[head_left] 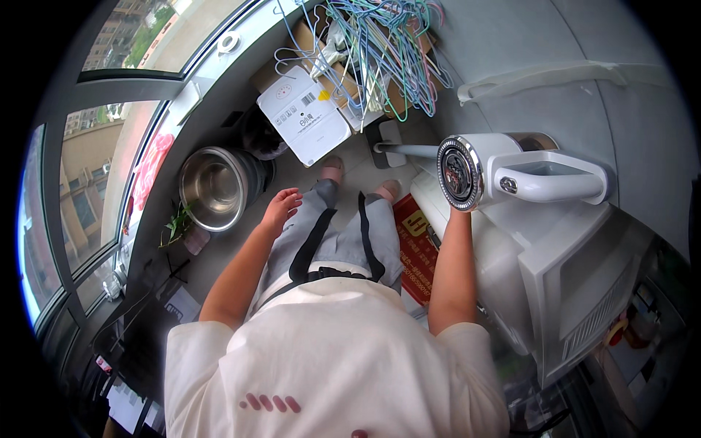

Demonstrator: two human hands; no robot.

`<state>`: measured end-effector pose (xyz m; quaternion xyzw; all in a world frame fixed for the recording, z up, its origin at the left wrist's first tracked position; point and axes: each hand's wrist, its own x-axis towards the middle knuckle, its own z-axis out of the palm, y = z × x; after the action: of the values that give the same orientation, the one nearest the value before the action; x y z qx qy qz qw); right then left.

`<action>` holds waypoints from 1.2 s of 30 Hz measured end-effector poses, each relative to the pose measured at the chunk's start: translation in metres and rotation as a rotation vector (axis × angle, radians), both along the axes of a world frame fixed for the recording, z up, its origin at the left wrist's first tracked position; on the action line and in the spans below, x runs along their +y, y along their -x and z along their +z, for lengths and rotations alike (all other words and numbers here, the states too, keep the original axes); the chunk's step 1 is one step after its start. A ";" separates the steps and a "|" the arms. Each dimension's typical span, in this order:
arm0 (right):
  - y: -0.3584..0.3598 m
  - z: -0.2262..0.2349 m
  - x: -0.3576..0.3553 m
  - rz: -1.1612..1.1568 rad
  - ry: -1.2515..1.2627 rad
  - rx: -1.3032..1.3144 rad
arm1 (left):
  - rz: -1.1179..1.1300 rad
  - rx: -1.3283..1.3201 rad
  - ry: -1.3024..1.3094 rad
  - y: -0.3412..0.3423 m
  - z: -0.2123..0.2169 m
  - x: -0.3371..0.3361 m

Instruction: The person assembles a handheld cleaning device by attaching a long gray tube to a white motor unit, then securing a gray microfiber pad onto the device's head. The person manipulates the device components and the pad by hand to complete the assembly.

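A white cordless stick vacuum point(511, 171) stands upright at the right, its round silver-rimmed end facing up and its loop handle pointing right. From below, my right forearm point(451, 270) reaches up to it and disappears beneath the round end. The vacuum body hides my right hand, so its fingers and grip do not show. A pale tube point(412, 150) runs from the vacuum toward a flat floor head point(385, 139). My left hand point(283, 208) hangs in the air in front of my left leg, fingers loosely bent and apart, holding nothing.
At the left stands a steel basin point(213, 190) beside a leafy plant point(175, 225). Ahead, a white box point(305, 117) and tangled clothes hangers point(387, 51) fill the corner. A white appliance point(584, 270) stands at the right, near a red printed sheet point(416, 252). Windows line the left.
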<state>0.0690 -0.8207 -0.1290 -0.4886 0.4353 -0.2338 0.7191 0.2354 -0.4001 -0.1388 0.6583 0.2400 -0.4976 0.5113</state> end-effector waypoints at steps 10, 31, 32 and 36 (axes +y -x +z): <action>0.028 0.033 0.012 -0.044 -0.055 -0.017 | 0.035 0.004 0.058 -0.010 0.007 -0.018; 0.035 0.098 0.025 -0.149 0.140 0.035 | -0.525 -0.309 0.611 -0.049 0.141 -0.196; 0.039 0.106 0.033 -0.174 0.074 -0.023 | -0.579 -0.348 0.672 -0.047 0.150 -0.206; 0.049 0.146 0.048 -0.300 -0.192 -0.161 | -0.818 -0.602 0.746 -0.033 0.188 -0.246</action>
<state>0.0197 -0.7726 0.0173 -0.3269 0.4646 -0.3341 0.7521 0.2681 -0.6465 0.0495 0.5856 -0.3753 -0.4958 0.5200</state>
